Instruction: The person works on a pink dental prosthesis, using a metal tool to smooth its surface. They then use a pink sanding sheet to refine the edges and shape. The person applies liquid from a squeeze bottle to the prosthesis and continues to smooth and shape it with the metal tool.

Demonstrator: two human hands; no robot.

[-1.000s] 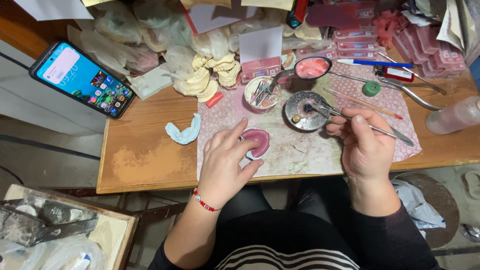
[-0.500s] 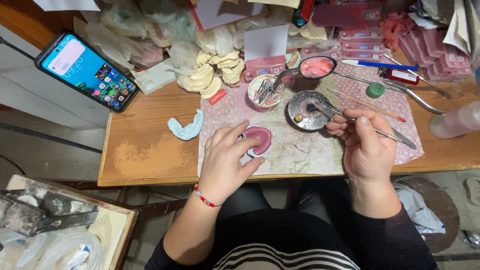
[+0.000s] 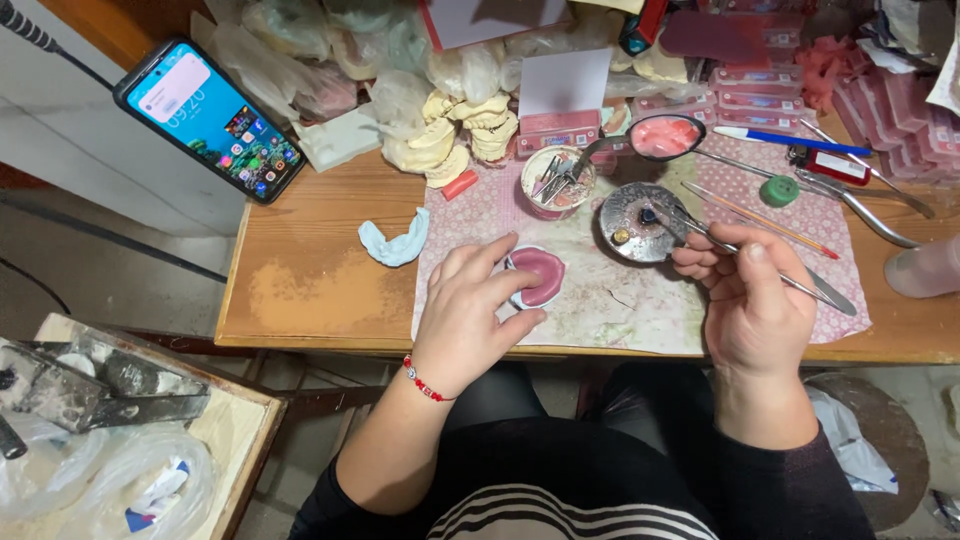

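Observation:
My left hand (image 3: 465,315) rests on the patterned mat (image 3: 600,290) and grips a white dental cast topped with pink wax (image 3: 538,277) between thumb and fingers. My right hand (image 3: 750,300) holds a thin metal wax tool (image 3: 745,255) like a pen. The tool's tip reaches into a round metal dish (image 3: 635,222) just beyond the cast. A red bead bracelet (image 3: 425,380) circles my left wrist.
A light blue impression piece (image 3: 395,242) lies left of the mat. A phone (image 3: 210,118) leans at the desk's back left. Yellowish plaster casts (image 3: 460,135), a cup of tools (image 3: 555,182), a pink-filled bowl (image 3: 662,137), pink wax sheets (image 3: 890,110) and pliers (image 3: 870,215) crowd the back.
Both hands stay nearly where they were. The head camera has shifted slightly, and the tool tip remains at the metal dish.

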